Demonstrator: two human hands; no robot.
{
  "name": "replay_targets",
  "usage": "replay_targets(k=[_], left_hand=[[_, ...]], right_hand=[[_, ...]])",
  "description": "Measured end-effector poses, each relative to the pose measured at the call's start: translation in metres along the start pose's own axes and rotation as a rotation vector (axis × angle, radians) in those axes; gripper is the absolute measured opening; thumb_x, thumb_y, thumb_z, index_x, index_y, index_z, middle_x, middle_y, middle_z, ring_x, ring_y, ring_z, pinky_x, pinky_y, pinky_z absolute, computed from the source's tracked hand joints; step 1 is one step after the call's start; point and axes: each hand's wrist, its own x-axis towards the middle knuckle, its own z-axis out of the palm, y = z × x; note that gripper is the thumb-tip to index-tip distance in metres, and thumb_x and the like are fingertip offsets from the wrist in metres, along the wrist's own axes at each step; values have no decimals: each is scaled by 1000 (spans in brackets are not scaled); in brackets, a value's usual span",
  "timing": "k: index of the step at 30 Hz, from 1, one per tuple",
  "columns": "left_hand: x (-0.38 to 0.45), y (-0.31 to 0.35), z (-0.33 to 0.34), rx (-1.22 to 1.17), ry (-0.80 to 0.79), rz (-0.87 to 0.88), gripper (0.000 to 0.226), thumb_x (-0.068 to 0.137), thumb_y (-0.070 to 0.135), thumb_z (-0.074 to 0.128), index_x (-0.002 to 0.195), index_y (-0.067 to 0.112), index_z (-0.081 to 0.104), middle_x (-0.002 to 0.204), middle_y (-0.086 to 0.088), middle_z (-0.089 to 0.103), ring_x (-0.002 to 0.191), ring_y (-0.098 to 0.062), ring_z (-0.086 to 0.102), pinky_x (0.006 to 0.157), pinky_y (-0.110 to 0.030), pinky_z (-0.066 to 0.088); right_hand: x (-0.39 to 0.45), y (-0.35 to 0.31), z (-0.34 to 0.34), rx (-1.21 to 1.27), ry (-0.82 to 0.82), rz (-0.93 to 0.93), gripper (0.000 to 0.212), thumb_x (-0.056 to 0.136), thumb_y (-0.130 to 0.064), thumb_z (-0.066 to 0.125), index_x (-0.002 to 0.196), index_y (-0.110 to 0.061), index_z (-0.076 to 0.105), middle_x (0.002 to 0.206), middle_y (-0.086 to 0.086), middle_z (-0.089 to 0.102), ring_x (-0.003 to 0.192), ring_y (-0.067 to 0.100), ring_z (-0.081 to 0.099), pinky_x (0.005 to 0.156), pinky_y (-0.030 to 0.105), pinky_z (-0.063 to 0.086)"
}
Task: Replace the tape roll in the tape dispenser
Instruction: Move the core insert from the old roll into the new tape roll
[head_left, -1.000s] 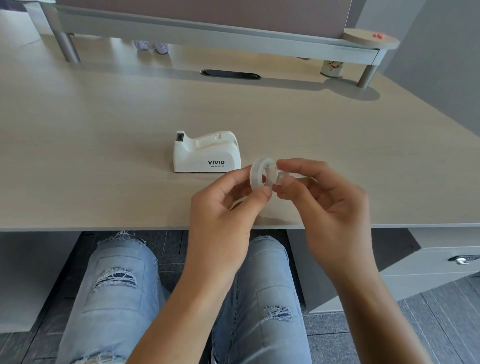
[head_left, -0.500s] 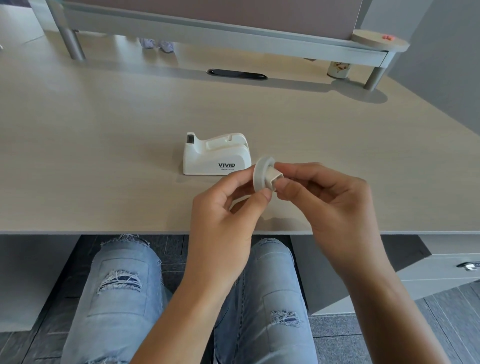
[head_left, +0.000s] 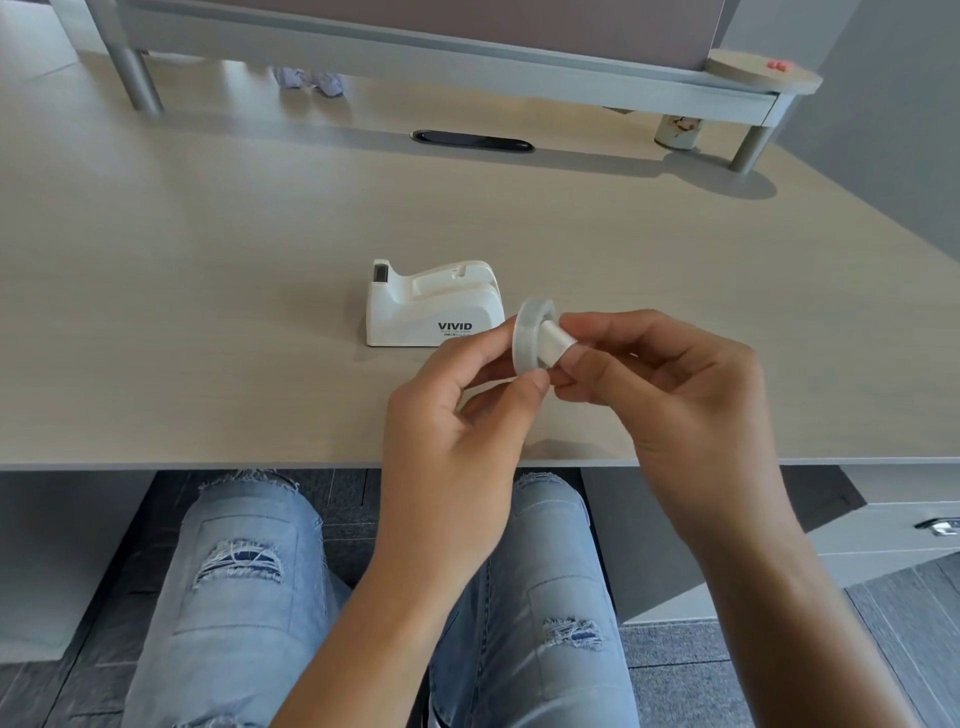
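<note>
A white tape dispenser marked VIVID stands on the wooden desk, its roll slot empty and its cutter at the left end. Just in front and to the right of it, my left hand pinches the rim of a clear tape roll between thumb and fingers. My right hand grips a white plastic core that sticks out of the roll's hole toward the right. Both hands hover over the desk's front edge.
A raised grey shelf on metal legs spans the back of the desk. A black cable slot lies under it, and a small patterned cup stands by the right leg. A drawer unit sits at the lower right.
The white core has slid farther out of the roll toward my right hand. The roll has tilted more edge-on. The dispenser has not moved.
</note>
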Motion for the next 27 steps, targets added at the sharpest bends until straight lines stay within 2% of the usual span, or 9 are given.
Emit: replay_targets(k=[2, 5, 11, 13, 17, 19, 21, 23, 27], left_hand=[[0, 0, 0, 49, 2, 28, 28, 94, -3, 69, 118, 10, 76, 110, -5, 79, 101, -12, 75, 87, -20, 55], [-1, 1, -1, 89, 1, 39, 28, 94, -1, 70, 115, 15, 77, 109, -1, 79, 101, -13, 75, 86, -29, 60], [-4, 0, -5, 168, 1, 58, 25, 93, 0, 71, 113, 14, 78, 106, 0, 79, 100, -15, 75, 89, -23, 57], [-4, 1, -5, 154, 2, 37, 26, 92, -2, 71, 111, 14, 78, 105, -1, 79, 99, -13, 75, 86, -18, 55], [-2, 4, -4, 78, -3, -12, 28, 92, -2, 70, 111, 17, 80, 103, 0, 81, 93, -6, 75, 82, -21, 57], [-2, 5, -3, 50, 6, -23, 27, 93, 0, 71, 110, 18, 80, 99, 1, 81, 89, -4, 74, 78, -26, 60], [-4, 6, -2, 41, 6, -9, 27, 93, 1, 71, 112, 18, 80, 101, 3, 82, 92, -5, 75, 80, -23, 59], [-5, 7, -1, 43, 11, 6, 28, 93, -1, 71, 114, 16, 79, 106, 3, 82, 98, -7, 76, 84, -17, 55], [-7, 4, -1, 82, 12, 35, 28, 92, -4, 70, 114, 13, 78, 108, -1, 80, 101, -13, 76, 87, -19, 56]], right_hand=[[0, -1, 0, -84, -5, -48, 15, 89, 1, 78, 98, -10, 82, 82, 7, 83, 73, 19, 78, 74, 30, 65], [0, 0, -1, -207, -14, -113, 18, 89, 0, 78, 98, -14, 83, 80, 4, 83, 75, 22, 79, 74, 35, 66], [2, -4, -3, -481, -91, -323, 23, 89, 3, 76, 102, -15, 83, 94, 0, 77, 84, 11, 77, 78, 17, 60], [3, -5, -4, -555, -117, -393, 24, 89, 4, 75, 104, -13, 83, 94, 0, 74, 84, 11, 76, 79, 15, 59], [4, -6, -5, -345, -94, -231, 27, 87, 2, 78, 102, -19, 79, 86, -4, 77, 78, 8, 75, 76, 17, 58], [3, -7, -5, -194, -47, -137, 23, 85, 1, 81, 99, -18, 80, 88, -1, 81, 75, 6, 75, 75, 17, 57], [0, -7, -3, -88, -23, -79, 17, 86, 0, 80, 96, -13, 81, 87, -2, 84, 73, 5, 75, 74, 15, 57], [-3, -6, -2, -8, -5, -26, 16, 87, 0, 78, 97, -12, 82, 86, -1, 84, 73, 9, 75, 74, 18, 59], [-6, -2, 2, 33, -3, 21, 18, 91, 0, 73, 98, -13, 83, 88, 4, 85, 74, 19, 79, 76, 29, 64]])
